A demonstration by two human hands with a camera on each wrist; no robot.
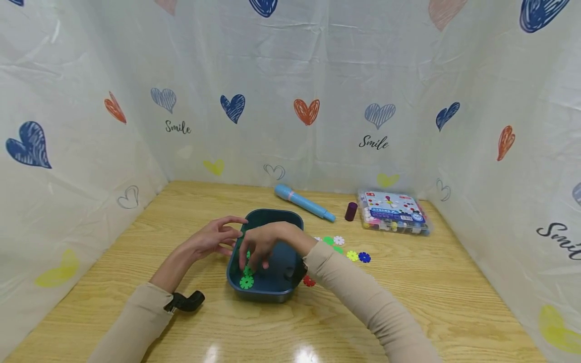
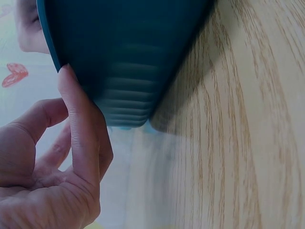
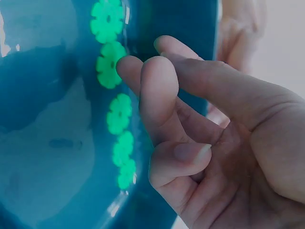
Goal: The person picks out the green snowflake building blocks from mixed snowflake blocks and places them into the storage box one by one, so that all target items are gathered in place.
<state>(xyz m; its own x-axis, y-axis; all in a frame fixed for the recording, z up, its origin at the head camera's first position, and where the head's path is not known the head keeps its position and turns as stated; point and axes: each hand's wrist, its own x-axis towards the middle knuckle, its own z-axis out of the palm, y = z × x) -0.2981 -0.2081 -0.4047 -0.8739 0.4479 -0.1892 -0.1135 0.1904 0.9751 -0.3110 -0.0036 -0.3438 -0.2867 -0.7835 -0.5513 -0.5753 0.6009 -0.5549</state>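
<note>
A dark teal plastic bin stands on the table. My right hand is down inside it, with its fingers loosely bent and nothing visible between them. Close to those fingertips, several green snowflake-shaped discs form a row along the bin's left side; in the head view the nearest green disc lies in the front left corner. At the left rim, my left hand touches the bin from outside. The left wrist view shows its index finger extended against the bin wall.
Right of the bin lie white, green, yellow, blue and red discs, partly hidden by the right forearm. Behind are a light blue microphone-shaped stick, a dark purple cylinder and a clear case of colourful pieces.
</note>
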